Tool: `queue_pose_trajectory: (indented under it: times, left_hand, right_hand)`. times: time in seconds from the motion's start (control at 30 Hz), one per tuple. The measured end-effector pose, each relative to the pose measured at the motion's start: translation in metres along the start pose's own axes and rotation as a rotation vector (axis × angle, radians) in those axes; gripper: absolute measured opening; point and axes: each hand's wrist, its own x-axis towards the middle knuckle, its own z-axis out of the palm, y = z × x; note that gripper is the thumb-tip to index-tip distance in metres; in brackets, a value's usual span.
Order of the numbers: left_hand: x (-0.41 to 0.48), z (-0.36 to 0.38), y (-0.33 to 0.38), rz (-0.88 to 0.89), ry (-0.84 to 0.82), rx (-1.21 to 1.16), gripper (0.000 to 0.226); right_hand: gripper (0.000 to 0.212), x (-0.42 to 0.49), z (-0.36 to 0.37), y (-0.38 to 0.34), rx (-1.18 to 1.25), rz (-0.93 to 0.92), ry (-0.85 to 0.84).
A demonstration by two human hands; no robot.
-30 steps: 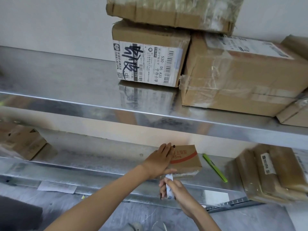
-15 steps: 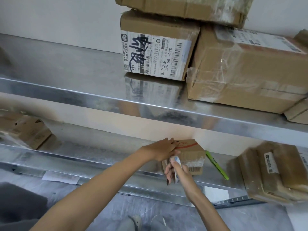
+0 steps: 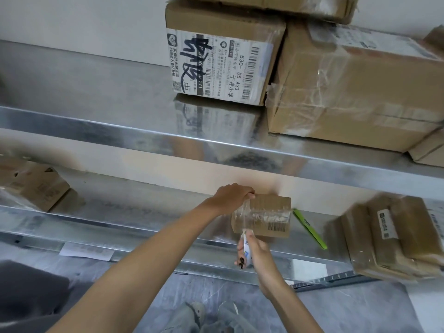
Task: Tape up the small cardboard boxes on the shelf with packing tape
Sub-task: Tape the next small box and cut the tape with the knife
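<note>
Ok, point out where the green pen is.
Head view: the green pen lies on the lower shelf, between the small box and the parcel stack on the right.

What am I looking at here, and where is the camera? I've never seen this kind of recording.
There is no machine here. These are a person's two bare arms, filmed by a wide-angle camera worn on their head. It looks forward and down, so the arms come in from the bottom of the picture.

The person stands at a metal rack. On the lower shelf the left hand grips the top edge of a small cardboard box, fingers curled over it. The right hand, just below the box, holds a tape roll. Clear tape runs from it up onto the box's front.

A green pen lies just right of that box. A stack of boxes sits further right. The upper shelf carries larger boxes, among them a labelled box.
</note>
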Motion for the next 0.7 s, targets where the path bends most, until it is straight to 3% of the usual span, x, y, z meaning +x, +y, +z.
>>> queue_pose_trajectory:
  times: [0.2,0.43,0.7]
  left_hand:
    - [-0.001,0.004,0.002,0.010,0.047,-0.009,0.034]
    - [-0.001,0.021,0.011,-0.016,0.272,0.152,0.017]
    - [0.007,0.033,0.012,-0.131,0.362,0.067,0.017]
  right_hand:
    - [0.053,0.009,-0.006,0.011,-0.063,-0.017,0.033]
    - [0.061,0.028,0.009,0.032,-0.043,0.126,0.142]
    - [0.060,0.042,0.012,0.023,-0.049,0.167,0.153]
